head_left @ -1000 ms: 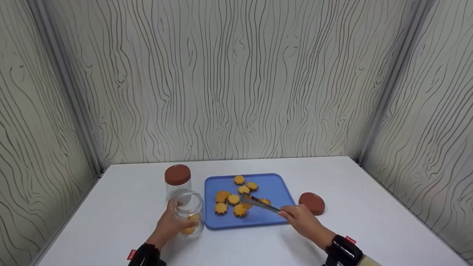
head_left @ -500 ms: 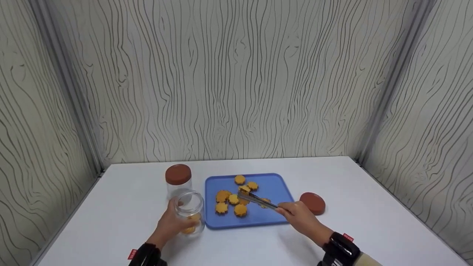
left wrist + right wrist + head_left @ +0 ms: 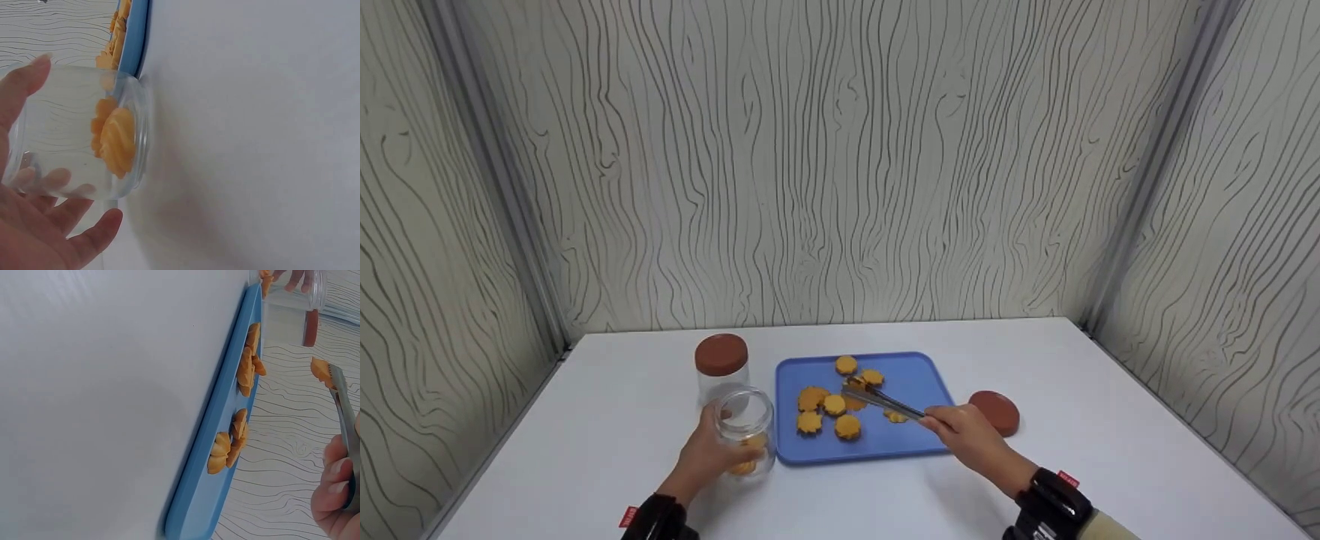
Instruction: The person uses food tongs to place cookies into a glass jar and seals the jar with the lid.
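My left hand (image 3: 706, 450) grips an open clear jar (image 3: 746, 420) at the front left of the blue tray (image 3: 885, 448). Flower-shaped cookies (image 3: 117, 140) lie at the jar's bottom, seen through its wall in the left wrist view. My right hand (image 3: 969, 439) holds metal tongs (image 3: 889, 403), which reach left over the tray. In the right wrist view, the tongs' tips pinch one cookie (image 3: 323, 372), raised above the tray. Several more cookies (image 3: 847, 427) are spread on the tray.
Behind the held jar stands a second jar with a red-brown lid (image 3: 721, 355) on. Another red-brown lid (image 3: 994, 413) lies right of the tray, beyond my right hand. The white table (image 3: 607, 420) meets patterned panels (image 3: 810, 165) at the back and sides.
The tongs' tips have moved slightly left and away from me over the tray, my right hand shifting with them. My left hand and the jar have stayed in place.
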A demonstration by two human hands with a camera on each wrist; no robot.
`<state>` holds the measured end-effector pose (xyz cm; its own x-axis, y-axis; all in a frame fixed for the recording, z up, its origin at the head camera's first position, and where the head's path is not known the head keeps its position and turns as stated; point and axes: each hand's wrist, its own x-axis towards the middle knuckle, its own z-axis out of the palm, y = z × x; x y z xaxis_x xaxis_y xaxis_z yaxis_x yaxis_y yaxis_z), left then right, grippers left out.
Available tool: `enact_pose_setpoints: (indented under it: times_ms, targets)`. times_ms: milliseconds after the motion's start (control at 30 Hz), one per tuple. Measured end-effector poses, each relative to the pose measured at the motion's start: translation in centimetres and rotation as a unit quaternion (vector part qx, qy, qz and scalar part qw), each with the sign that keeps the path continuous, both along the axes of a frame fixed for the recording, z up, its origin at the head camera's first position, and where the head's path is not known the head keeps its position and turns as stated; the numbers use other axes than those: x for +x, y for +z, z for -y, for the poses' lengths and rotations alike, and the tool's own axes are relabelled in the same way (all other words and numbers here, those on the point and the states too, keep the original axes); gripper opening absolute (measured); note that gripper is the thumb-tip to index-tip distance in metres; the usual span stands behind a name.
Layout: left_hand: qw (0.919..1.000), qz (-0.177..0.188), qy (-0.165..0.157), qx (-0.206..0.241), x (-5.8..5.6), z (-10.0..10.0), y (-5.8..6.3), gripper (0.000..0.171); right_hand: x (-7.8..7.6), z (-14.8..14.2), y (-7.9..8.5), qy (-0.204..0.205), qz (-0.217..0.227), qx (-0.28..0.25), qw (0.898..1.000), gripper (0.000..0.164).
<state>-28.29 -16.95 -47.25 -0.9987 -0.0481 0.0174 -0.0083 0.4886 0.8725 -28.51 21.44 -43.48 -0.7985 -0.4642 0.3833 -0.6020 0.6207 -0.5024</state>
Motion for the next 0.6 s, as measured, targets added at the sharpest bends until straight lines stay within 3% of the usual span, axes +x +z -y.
enact_pose_setpoints:
  times_ms: [367, 600]
  targets:
    - [0.9999, 0.009, 0.006, 0.002, 0.0, 0.05, -0.02, 0.103, 0.14, 0.3, 0.53, 0.001, 0.012, -0.011, 1.0, 0.023]
    - [0.9998, 0.016, 0.005, 0.007, -0.01, -0.04, 0.14, 0.104, 0.03, 0.71, 0.32, 0.012, -0.015, -0.022, 1.0, 0.016]
